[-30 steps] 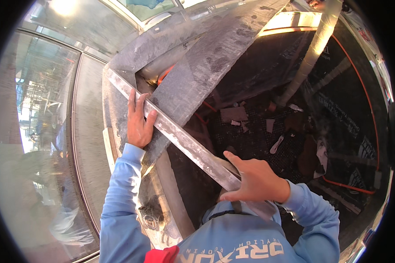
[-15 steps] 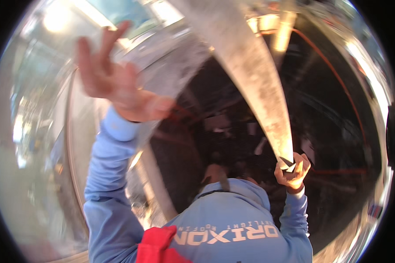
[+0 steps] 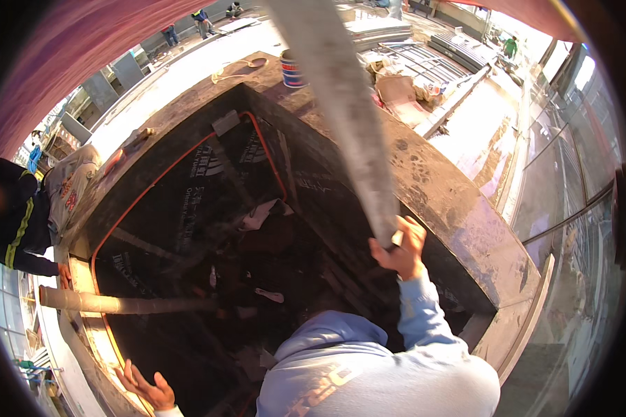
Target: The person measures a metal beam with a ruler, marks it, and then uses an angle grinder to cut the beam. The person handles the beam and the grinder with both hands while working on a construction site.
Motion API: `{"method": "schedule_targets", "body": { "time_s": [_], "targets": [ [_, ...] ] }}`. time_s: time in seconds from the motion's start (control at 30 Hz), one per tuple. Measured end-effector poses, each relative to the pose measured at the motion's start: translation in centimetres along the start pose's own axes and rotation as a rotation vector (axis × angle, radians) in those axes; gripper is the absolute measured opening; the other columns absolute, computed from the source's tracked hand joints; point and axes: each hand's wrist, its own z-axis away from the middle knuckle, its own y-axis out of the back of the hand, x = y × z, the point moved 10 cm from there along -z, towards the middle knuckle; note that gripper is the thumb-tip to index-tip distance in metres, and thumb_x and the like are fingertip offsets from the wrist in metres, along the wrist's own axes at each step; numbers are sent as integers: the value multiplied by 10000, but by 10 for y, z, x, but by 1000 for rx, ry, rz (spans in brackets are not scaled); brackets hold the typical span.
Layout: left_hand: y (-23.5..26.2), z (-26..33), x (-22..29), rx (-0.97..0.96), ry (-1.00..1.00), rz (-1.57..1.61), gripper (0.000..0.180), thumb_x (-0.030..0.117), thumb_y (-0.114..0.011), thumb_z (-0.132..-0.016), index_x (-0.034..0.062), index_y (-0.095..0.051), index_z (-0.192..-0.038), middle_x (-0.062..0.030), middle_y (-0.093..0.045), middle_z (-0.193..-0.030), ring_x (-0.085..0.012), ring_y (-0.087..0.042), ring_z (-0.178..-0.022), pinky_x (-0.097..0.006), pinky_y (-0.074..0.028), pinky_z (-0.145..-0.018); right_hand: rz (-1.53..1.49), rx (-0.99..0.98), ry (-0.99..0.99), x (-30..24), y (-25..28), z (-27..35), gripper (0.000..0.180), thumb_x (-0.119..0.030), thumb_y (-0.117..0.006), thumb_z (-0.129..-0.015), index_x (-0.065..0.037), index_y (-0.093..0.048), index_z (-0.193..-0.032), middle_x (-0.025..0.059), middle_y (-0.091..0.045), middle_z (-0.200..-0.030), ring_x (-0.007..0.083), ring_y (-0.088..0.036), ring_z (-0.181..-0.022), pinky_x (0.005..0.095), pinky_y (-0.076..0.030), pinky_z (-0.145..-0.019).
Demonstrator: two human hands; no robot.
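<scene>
A long grey metal profile (image 3: 348,104) runs from the top of the view down toward me. My right hand (image 3: 403,251) is closed around its near end, fingers wrapped over the edge. My left hand (image 3: 146,389) is low at the left, fingers spread and holding nothing. It hovers by the pale rim of a dark-lined pit (image 3: 188,187), and whether it touches that rim I cannot tell. The profile's far end lies beyond the top of the picture.
An orange cord (image 3: 156,186) follows the pit's rim. A brown tube (image 3: 125,304) pokes over the left edge, beside a co-worker (image 3: 21,222) with one hand there. On the far ledge stands a paint bucket (image 3: 292,69). Stacked panels (image 3: 379,33) lie beyond; glass flanks the right.
My view has swung round, showing the pit's far rim and the co-worker. My left hand has dropped from raised at upper left to low left. My right hand keeps hold of the profile.
</scene>
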Motion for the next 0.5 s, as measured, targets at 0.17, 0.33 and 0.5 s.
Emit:
{"method": "schedule_targets", "body": {
  "time_s": [0.17, 0.33, 0.5],
  "targets": [
    [-54, -25, 27, 64, 69, 337, 582, 333, -529, -1104, 28, -394, -1582, -351, -210, -1658, -444, -536, -1312, -539, -479, -1096, -24, -118, -329, 18, 62, 35, 517, -229, -871, -714, -9, -655, -1128, 154, -675, -789, 344, -655, -651, 420, -528, -638],
    [-120, 14, 87, -156, 224, 616, 596, 307, -594, -1078, 19, -428, -1573, -323, -174, -1680, -397, -572, -1242, -472, -541, -985, -57, -416, -777, 26, 66, -10, 353, -185, -818, -800, -12, -654, -1061, 155, -649, -760, 222, -646, -672, 391, -505, -637],
    [-160, 47, 159, -287, 81, 797, 637, 150, -732, -934, -11, -498, -1504, -382, -236, -1621, -398, -602, -1156, -506, -509, -1011, 183, -561, -767, 95, 76, -16, 352, -294, -750, -846, 28, -628, -919, 145, -597, -711, 223, -558, -652, 424, -467, -643]
  ]
}}
